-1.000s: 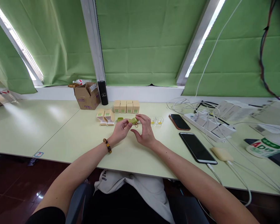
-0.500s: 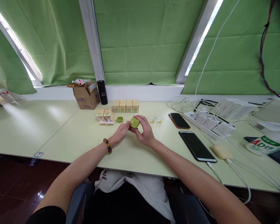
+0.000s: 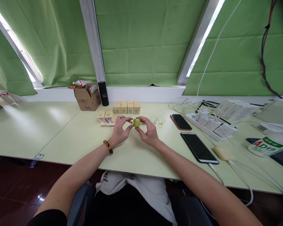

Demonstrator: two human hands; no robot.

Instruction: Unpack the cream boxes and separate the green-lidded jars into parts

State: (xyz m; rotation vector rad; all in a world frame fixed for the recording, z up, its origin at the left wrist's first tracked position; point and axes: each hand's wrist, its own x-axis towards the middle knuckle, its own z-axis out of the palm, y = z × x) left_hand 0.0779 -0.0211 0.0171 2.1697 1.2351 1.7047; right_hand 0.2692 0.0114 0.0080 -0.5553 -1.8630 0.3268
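Over the table, my right hand (image 3: 149, 133) pinches a small rounded green case (image 3: 136, 122) between thumb and fingertips. On the case's left side is a small pale ring (image 3: 131, 122), and my left hand (image 3: 120, 130) has its thumb and index finger closed on it. Whether the ring is fixed to the case I cannot tell. Just behind my right fingers stands a clear tray (image 3: 160, 121) with small yellow bits in it. Two opened cream boxes (image 3: 106, 117) lie to the left of my left hand. Several closed cream boxes (image 3: 127, 107) stand in a row behind both hands.
A brown carton (image 3: 87, 97) and a black cylinder (image 3: 103, 93) stand at the back left. To the right lie two phones (image 3: 199, 147), a power strip (image 3: 207, 125) with chargers and tangled cables, a cream oval device (image 3: 224, 153) and a white bottle (image 3: 269, 145).
The green case has been turned in my fingers and its side now faces me. My left hand has shifted slightly left onto the ring, hiding the green piece on the table.
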